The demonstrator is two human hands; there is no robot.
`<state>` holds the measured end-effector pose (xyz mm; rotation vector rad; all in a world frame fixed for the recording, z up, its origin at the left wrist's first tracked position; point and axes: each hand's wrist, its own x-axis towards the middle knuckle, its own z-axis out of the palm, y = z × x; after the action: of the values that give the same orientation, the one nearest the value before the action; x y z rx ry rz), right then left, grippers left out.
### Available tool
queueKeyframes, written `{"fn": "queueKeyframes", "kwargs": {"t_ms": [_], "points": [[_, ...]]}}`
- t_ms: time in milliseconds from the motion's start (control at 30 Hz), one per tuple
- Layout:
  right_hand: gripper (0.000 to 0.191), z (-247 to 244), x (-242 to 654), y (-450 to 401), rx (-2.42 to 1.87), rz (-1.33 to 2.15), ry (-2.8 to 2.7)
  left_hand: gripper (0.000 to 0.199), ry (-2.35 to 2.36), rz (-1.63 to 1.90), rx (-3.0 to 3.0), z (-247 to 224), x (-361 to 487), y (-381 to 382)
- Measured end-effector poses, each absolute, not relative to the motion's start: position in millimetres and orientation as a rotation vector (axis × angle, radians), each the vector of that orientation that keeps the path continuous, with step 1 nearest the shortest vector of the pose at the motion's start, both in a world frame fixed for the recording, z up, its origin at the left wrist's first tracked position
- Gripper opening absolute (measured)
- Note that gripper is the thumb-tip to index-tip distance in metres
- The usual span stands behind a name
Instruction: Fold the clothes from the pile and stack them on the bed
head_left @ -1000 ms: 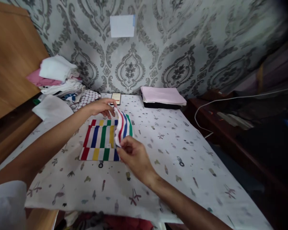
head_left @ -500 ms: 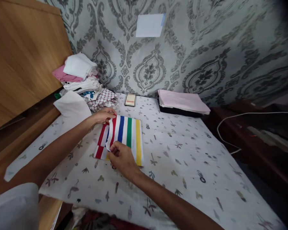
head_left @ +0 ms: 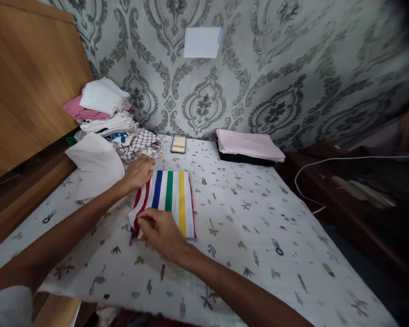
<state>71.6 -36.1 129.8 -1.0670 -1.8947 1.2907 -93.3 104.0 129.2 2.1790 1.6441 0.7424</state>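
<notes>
A folded cloth (head_left: 170, 195) with red, blue, green and yellow stripes on white lies flat in front of me. My left hand (head_left: 139, 172) is at its far left corner, fingers close together and thumb side hidden; it seems to grip the edge there. At the near left corner, my right hand (head_left: 162, 229) has its thumb and forefinger pinched on the upper layer. That layer's left edge curls slightly, and a bit of blue shows beneath it near the right hand.
Beyond my left hand is a pile of folded clothes (head_left: 105, 104), with a white cloth (head_left: 97, 165) in front. A small blurred-out box (head_left: 178, 144) and a pink folded stack (head_left: 248, 143) stand by the wall. A white cable (head_left: 298, 181) hangs at the right of the patterned sheet (head_left: 225, 254).
Both hands have moved left with the upper striped layer, which now covers most of the red and white part that showed below it. The view has shifted slightly.
</notes>
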Motion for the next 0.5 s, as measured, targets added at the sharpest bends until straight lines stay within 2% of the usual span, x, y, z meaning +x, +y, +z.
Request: {"fn": "queueKeyframes", "kwargs": {"t_ms": [167, 267, 367, 500], "points": [[0.038, 121, 103, 11, -1.283, 0.537, -1.965, 0.044, 1.356, 0.53, 2.638, 100, -54, 70], [0.053, 103, 104, 37, -1.413, 0.483, -2.108, 0.055, 1.403, 0.418, 2.665, 79, -47, 60], [0.066, 87, 104, 47, -1.521, 0.455, -2.234, 0.057, 1.492, 0.329, 2.681, 70, -48, 58], [0.069, 82, 120, 48, -1.615, 0.344, -2.285, 0.053, 1.574, 0.34, 2.716, 68, -47, 58]]}}
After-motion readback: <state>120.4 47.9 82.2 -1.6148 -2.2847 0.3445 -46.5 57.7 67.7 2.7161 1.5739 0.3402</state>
